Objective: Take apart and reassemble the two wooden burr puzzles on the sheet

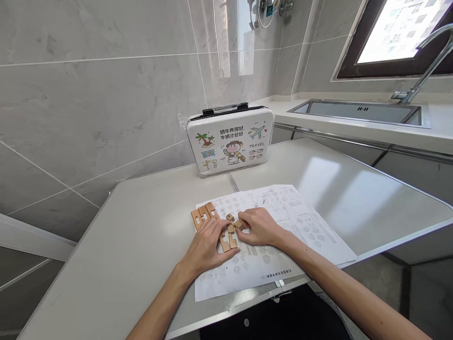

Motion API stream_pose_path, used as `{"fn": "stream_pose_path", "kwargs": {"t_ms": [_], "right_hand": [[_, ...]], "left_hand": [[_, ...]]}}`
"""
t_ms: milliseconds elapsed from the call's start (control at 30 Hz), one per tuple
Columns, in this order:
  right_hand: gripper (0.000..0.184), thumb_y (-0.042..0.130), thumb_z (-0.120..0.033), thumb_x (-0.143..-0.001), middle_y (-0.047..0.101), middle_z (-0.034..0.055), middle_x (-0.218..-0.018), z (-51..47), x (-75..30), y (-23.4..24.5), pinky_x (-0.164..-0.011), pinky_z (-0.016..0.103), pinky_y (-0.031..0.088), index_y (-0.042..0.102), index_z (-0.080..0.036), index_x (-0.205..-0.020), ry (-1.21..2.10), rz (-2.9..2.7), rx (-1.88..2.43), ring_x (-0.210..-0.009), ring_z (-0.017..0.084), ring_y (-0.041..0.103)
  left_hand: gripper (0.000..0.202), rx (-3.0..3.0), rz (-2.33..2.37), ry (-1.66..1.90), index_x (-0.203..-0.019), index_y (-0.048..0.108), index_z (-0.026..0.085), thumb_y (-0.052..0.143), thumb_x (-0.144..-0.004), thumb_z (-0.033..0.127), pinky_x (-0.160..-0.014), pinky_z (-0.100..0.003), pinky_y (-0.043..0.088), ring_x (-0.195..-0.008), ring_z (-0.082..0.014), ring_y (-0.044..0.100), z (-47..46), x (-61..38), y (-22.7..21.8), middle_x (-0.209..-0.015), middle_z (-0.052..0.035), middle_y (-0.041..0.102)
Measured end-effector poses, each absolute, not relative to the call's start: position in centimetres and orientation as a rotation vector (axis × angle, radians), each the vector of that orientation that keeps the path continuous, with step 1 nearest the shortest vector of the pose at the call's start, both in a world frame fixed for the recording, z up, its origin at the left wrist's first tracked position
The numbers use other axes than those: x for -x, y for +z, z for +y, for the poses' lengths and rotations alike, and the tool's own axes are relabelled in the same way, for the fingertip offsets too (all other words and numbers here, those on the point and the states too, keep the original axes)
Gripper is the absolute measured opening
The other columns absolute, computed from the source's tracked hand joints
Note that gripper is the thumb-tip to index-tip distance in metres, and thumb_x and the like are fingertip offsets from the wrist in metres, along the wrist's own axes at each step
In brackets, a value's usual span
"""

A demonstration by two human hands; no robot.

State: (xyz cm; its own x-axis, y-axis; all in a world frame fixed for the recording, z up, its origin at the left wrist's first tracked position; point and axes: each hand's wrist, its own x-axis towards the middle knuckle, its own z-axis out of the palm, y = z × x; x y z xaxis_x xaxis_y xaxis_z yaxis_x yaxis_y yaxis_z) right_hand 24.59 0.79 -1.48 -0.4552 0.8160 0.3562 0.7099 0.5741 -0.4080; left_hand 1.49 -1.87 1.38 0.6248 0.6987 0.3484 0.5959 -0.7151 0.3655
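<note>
Several notched wooden puzzle bars (204,215) lie side by side on printed instruction sheets (300,222) on a white table (134,245). My left hand (208,245) rests flat over the bars, fingers spread and pressing on two upright-lying pieces (229,241). My right hand (258,226) is curled, its fingertips pinching a small wooden piece (238,224) against the others.
A white tin case with cartoon travel pictures (230,140) stands upright at the table's back edge against the tiled wall. A steel sink (357,112) and tap (424,71) sit on the counter at the right. The table's front edge is near my body.
</note>
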Motion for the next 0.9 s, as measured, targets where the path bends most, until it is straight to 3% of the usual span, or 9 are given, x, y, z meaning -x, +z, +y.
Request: {"fn": "stream_pose_path", "kwargs": {"t_ms": [133,300,433,500,633,800,900], "right_hand": [[0.023,0.063,-0.03,-0.081,0.055,-0.0017,-0.062,0.71,-24.62,-1.36,-0.06,0.029,0.023,0.044,-0.022,-0.071,0.307,-2.304,1.187,-0.056,0.014,0.044],[0.023,0.064,-0.032,-0.081,0.057,0.0,-0.066,0.59,-24.51,-1.33,-0.061,0.029,0.025,0.045,-0.022,-0.071,0.334,-2.351,1.07,-0.061,0.015,0.047],[0.021,0.065,-0.032,-0.082,0.06,0.0015,-0.07,0.61,-24.45,-1.51,-0.065,0.03,0.03,0.048,-0.022,-0.073,0.345,-2.396,0.949,-0.067,0.018,0.05],[0.02,0.065,-0.031,-0.081,0.06,0.0017,-0.071,0.63,-24.45,-1.56,-0.067,0.03,0.032,0.049,-0.022,-0.074,0.346,-2.399,0.915,-0.069,0.018,0.051],[0.019,0.065,-0.031,-0.083,0.061,0.0008,-0.071,0.61,-24.43,-1.42,-0.068,0.03,0.034,0.051,-0.022,-0.075,0.373,-2.381,0.898,-0.068,0.017,0.051],[0.021,0.066,-0.03,-0.087,0.059,-0.0007,-0.069,0.57,-24.32,-1.2,-0.065,0.029,0.032,0.051,-0.022,-0.075,0.404,-2.352,0.92,-0.066,0.016,0.049],[0.02,0.067,-0.03,-0.087,0.059,-0.0011,-0.069,0.56,-24.3,-1.21,-0.065,0.028,0.032,0.052,-0.022,-0.077,0.405,-2.351,0.932,-0.065,0.015,0.049]], "left_hand": [[0.06,-2.613,1.132,0.718,-0.131,0.052,0.026,0.08,-0.082,0.045,-0.091,-0.046,0.052,-0.1,-0.0291,0.066,-1.87,-1.38,1.24,-0.109,-0.0078,0.069],[0.062,-2.612,1.221,0.736,-0.132,0.051,0.024,0.08,-0.081,0.043,-0.093,-0.047,0.052,-0.108,-0.0314,0.064,-1.76,-1.14,1.28,-0.12,-0.0111,0.065],[0.068,-2.703,1.091,0.691,-0.142,0.048,0.026,0.079,-0.084,0.045,-0.107,-0.052,0.046,-0.129,-0.0341,0.055,-1.66,-1.01,1.65,-0.141,-0.0135,0.058],[0.069,-2.725,1.01,0.641,-0.144,0.048,0.028,0.079,-0.085,0.046,-0.112,-0.052,0.043,-0.133,-0.0335,0.054,-1.62,-0.98,1.83,-0.141,-0.0116,0.06],[0.051,-2.731,1.041,0.646,-0.129,0.058,0.026,0.077,-0.086,0.045,-0.103,-0.048,0.047,-0.116,-0.0306,0.061,-1.55,-1.0,1.88,-0.121,-0.0095,0.068],[0.038,-2.768,1.189,0.684,-0.1,0.062,0.022,0.076,-0.082,0.053,-0.087,-0.045,0.049,-0.095,-0.0279,0.06,-1.44,-1.09,1.56,-0.098,-0.0076,0.066],[0.037,-2.767,1.275,0.719,-0.101,0.062,0.022,0.072,-0.085,0.054,-0.088,-0.045,0.047,-0.093,-0.0274,0.059,-1.38,-1.16,1.45,-0.097,-0.0075,0.066]]}}
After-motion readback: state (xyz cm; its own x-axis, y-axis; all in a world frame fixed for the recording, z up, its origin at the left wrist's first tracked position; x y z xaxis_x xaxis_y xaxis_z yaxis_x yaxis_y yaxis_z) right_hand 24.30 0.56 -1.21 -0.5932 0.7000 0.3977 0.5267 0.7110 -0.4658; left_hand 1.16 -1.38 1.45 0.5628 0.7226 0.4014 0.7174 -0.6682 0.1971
